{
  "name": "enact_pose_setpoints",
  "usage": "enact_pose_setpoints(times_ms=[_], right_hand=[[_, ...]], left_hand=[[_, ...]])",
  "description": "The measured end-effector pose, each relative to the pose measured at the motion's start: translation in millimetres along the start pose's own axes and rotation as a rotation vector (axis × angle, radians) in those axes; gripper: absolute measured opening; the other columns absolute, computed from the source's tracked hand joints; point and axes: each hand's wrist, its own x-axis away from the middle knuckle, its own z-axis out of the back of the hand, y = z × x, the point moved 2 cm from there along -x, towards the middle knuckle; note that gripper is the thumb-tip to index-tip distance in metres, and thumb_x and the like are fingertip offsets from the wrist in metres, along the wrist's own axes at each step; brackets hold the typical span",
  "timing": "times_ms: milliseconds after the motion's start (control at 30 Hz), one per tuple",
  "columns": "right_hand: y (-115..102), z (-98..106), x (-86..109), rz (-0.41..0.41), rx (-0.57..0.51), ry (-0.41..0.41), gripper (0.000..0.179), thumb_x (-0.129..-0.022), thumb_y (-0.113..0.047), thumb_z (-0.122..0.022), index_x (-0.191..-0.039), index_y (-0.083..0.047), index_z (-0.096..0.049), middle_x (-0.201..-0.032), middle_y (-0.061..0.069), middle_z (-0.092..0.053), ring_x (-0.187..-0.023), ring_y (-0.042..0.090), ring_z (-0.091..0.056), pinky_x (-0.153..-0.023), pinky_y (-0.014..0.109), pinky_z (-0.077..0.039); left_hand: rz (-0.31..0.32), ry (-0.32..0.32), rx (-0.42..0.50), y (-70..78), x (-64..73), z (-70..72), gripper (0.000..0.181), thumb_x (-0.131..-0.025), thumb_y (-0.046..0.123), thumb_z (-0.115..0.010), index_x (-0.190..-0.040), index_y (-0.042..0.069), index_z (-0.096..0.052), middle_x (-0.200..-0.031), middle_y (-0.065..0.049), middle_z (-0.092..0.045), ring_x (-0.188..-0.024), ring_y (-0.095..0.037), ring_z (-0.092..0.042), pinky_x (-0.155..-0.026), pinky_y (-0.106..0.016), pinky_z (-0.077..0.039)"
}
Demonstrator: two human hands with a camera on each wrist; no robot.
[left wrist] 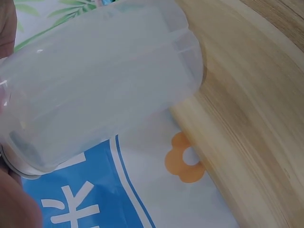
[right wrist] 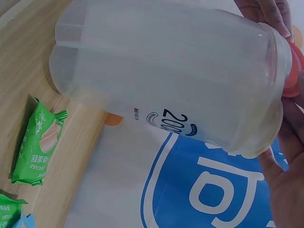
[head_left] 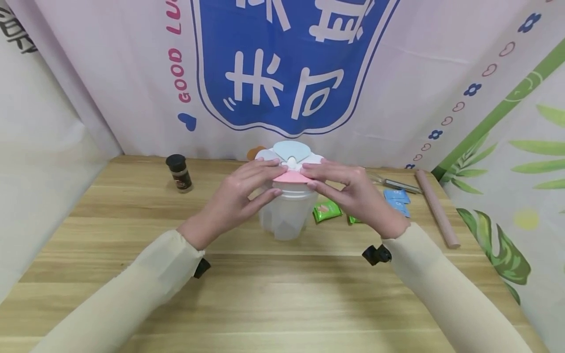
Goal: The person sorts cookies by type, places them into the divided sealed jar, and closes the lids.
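A tall translucent lobed plastic container (head_left: 282, 215) stands upright on the table near its back edge. Its lid (head_left: 291, 177) has pink, pale blue and whitish flaps round a white centre knob. My left hand (head_left: 238, 191) lays straight fingers on the lid's left top, its thumb by the rim. From the other side, my right hand (head_left: 348, 189) rests its fingers on the lid's right top, thumb near the front edge. Nothing shows inside the container (left wrist: 104, 80) in the left wrist view. Dark print including "200" marks the container wall (right wrist: 156, 61) in the right wrist view.
Green snack packets (head_left: 327, 211) lie right of the container, partly behind my right hand. Farther right are blue sachets (head_left: 397, 198), a metal-handled utensil (head_left: 399, 186) and a pinkish rolling pin (head_left: 437, 211). A black-capped shaker jar (head_left: 178, 174) stands at back left. A printed curtain (head_left: 154, 132) hangs behind.
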Motion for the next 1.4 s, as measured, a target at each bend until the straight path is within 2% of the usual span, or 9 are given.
enact_pose_setpoints(times_ms=[167, 333, 500, 733, 867, 1000, 1133, 1400], right_hand=[[0.9, -0.3, -2.5, -0.005, -0.011, 0.01, 0.031, -0.098, -0.008, -0.073, -0.129, -0.009, -0.075, -0.129, 0.007, -0.077, -0.129, 0.024, -0.069, -0.128, 0.041, -0.038], [3.5, 0.1, -5.2, -0.038, -0.06, 0.034, 0.026, -0.099, -0.007, -0.072, -0.124, -0.008, -0.077, -0.122, 0.008, -0.079, -0.125, 0.024, -0.072, -0.119, 0.043, -0.05], [6.1, 1.7, -8.5, -0.118, -0.109, 0.039, 0.021, -0.1, -0.01, -0.071, -0.12, -0.007, -0.078, -0.121, 0.009, -0.08, -0.123, 0.024, -0.072, -0.117, 0.047, -0.052], [7.0, 3.6, -14.1, -0.199, -0.157, 0.028, 0.02, -0.104, -0.013, -0.066, -0.118, -0.006, -0.078, -0.119, 0.011, -0.079, -0.12, 0.023, -0.07, -0.118, 0.049, -0.049], [4.8, 3.5, -16.0, -0.214, -0.149, 0.035, 0.022, -0.105, -0.015, -0.064, -0.119, -0.005, -0.077, -0.117, 0.01, -0.077, -0.116, 0.021, -0.068, -0.112, 0.044, -0.054], [4.1, 4.6, -17.4, -0.237, -0.146, 0.04, 0.023, -0.106, -0.016, -0.063, -0.121, -0.004, -0.077, -0.117, 0.01, -0.076, -0.112, 0.019, -0.066, -0.102, 0.03, -0.059], [3.5, 5.4, -18.4, -0.253, -0.151, 0.039, 0.023, -0.106, -0.017, -0.063, -0.12, -0.004, -0.076, -0.116, 0.01, -0.076, -0.109, 0.019, -0.066, -0.094, 0.018, -0.057], [1.8, 5.6, -19.2, -0.29, -0.18, 0.06, 0.025, -0.106, -0.019, -0.064, -0.122, -0.004, -0.075, -0.116, 0.012, -0.078, -0.106, 0.02, -0.068, -0.089, 0.018, -0.06]], left_hand=[[0.03, -0.002, 0.049, -1.4, 1.4, 0.4, 0.053, -0.095, 0.02, -0.079, -0.144, 0.011, -0.063, -0.146, -0.009, -0.067, -0.143, -0.029, -0.058, -0.124, -0.05, -0.044], [0.035, 0.001, 0.083, -2.5, 0.7, 0.9, 0.057, -0.093, 0.018, -0.081, -0.146, 0.01, -0.061, -0.148, -0.009, -0.065, -0.142, -0.03, -0.058, -0.122, -0.05, -0.046], [0.023, -0.014, 0.067, -2.1, -3.1, 4.5, 0.061, -0.092, 0.021, -0.083, -0.147, 0.008, -0.059, -0.149, -0.009, -0.064, -0.141, -0.03, -0.059, -0.125, -0.051, -0.043], [0.078, -0.079, 0.031, -1.7, -7.2, 7.5, 0.071, -0.093, 0.029, -0.082, -0.154, 0.011, -0.051, -0.156, -0.008, -0.058, -0.147, -0.031, -0.053, -0.126, -0.054, -0.039], [0.101, -0.082, 0.045, -2.3, -7.4, 7.6, 0.077, -0.092, 0.029, -0.082, -0.158, 0.013, -0.047, -0.159, -0.009, -0.055, -0.148, -0.032, -0.052, -0.124, -0.054, -0.043], [0.107, -0.067, 0.075, -4.0, -7.8, 6.9, 0.079, -0.091, 0.025, -0.083, -0.159, 0.013, -0.044, -0.159, -0.011, -0.054, -0.147, -0.033, -0.052, -0.124, -0.054, -0.043], [0.109, -0.055, 0.096, -5.2, -7.4, 6.1, 0.081, -0.091, 0.023, -0.084, -0.16, 0.014, -0.044, -0.159, -0.011, -0.054, -0.147, -0.033, -0.052, -0.123, -0.054, -0.044], [0.087, -0.033, 0.122, -4.7, -7.6, 5.4, 0.082, -0.09, 0.022, -0.084, -0.161, 0.017, -0.043, -0.158, -0.009, -0.055, -0.145, -0.032, -0.054, -0.122, -0.053, -0.046]])
